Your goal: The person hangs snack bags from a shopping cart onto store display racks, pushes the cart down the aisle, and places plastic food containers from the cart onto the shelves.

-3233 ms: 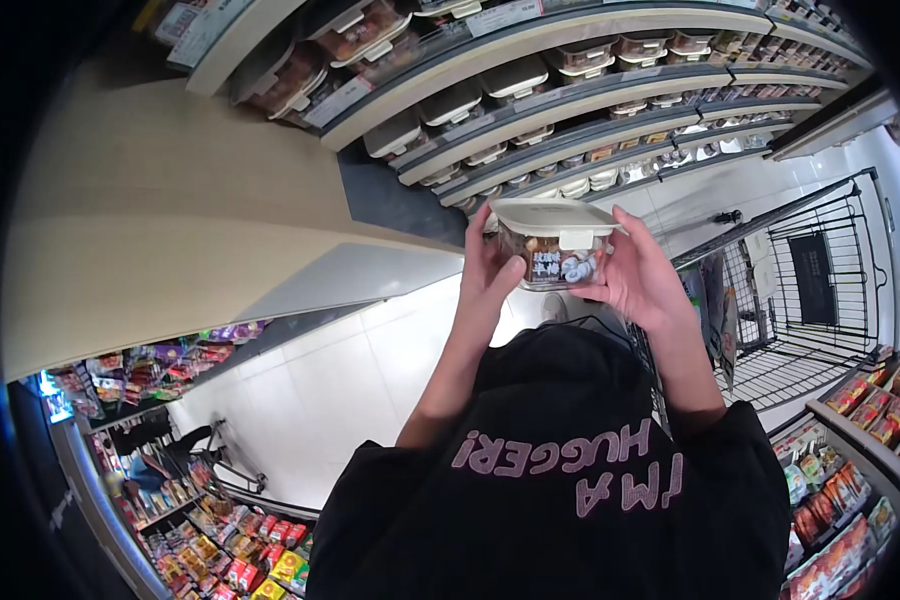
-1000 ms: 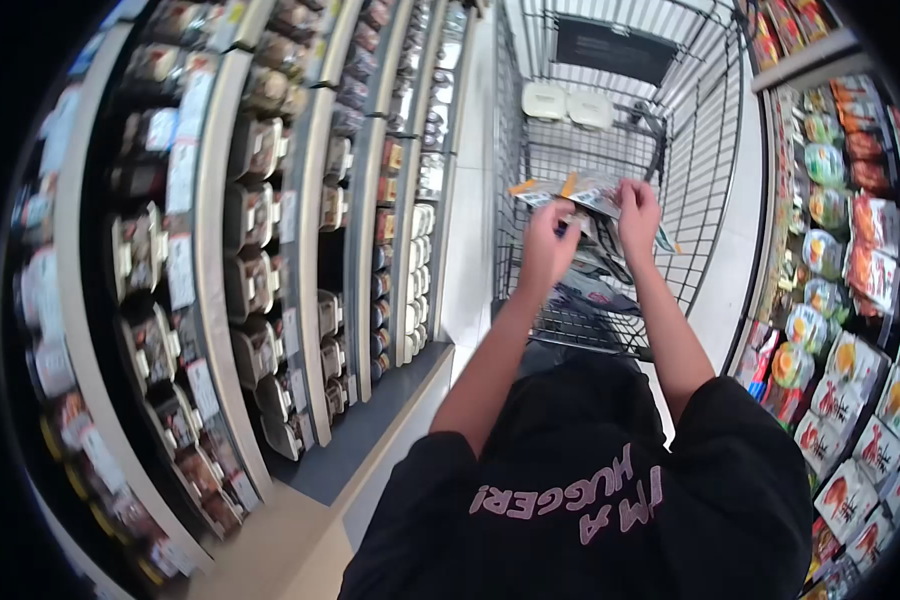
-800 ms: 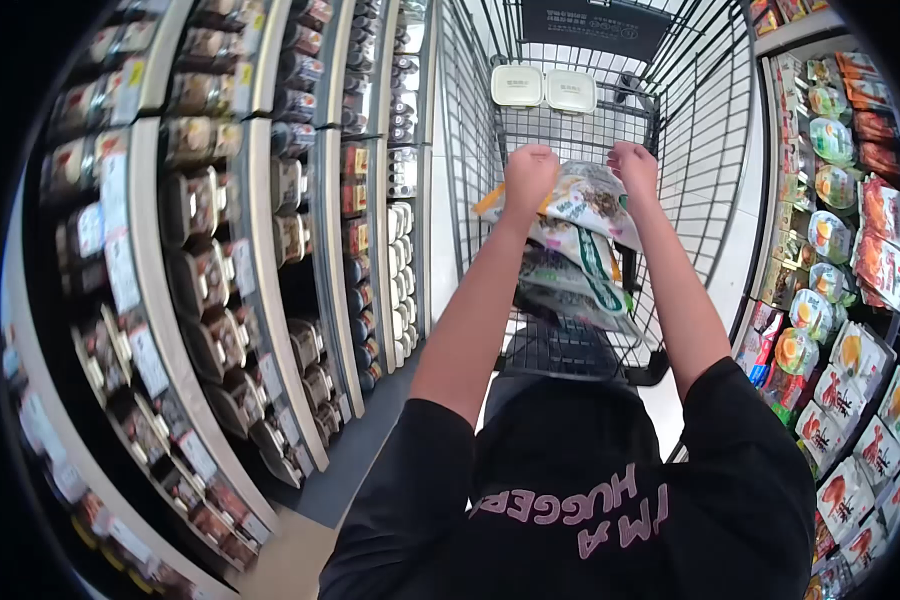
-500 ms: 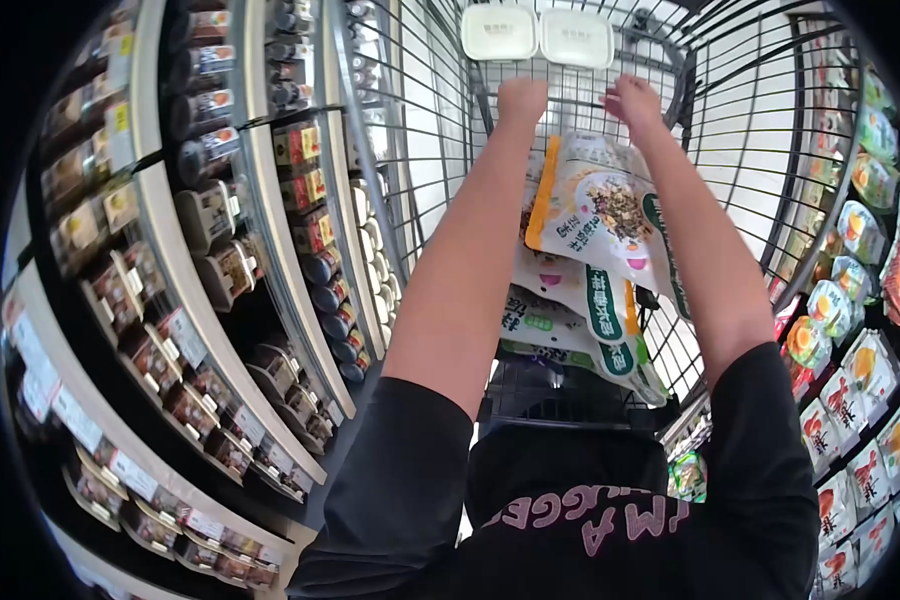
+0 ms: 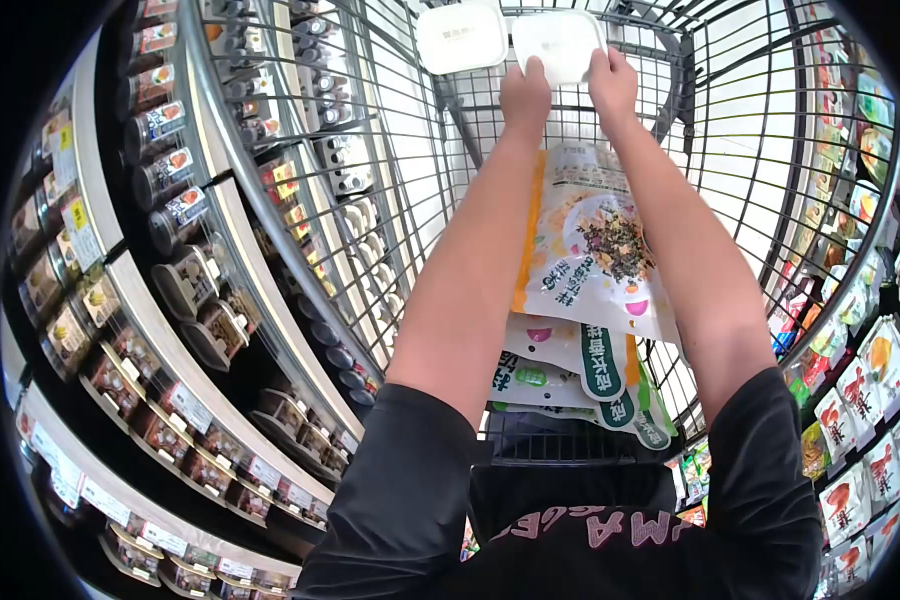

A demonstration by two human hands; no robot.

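Two white lidded plastic containers lie side by side at the far end of the shopping cart (image 5: 437, 130). My left hand (image 5: 526, 96) touches the near left corner of the right-hand container (image 5: 558, 45), thumb on its edge. At its near right corner is my right hand (image 5: 613, 90), thumb and fingers closed on the rim. The left-hand container (image 5: 462, 38) sits untouched beside it. Between my forearms, a white food pouch (image 5: 595, 240) with an orange edge lies on top of several similar bags (image 5: 540, 375); my right forearm overlaps its edge.
A shelf (image 5: 130, 290) with jars and packaged food runs along the left, close to the cart's side rail. On the right stands another shelf with bagged goods (image 5: 850, 440). The cart's wire walls surround my hands.
Both hands have come to the right-hand container and now hold its near corners; before, they were short of it. The view has shifted, and the shelves appear displaced.
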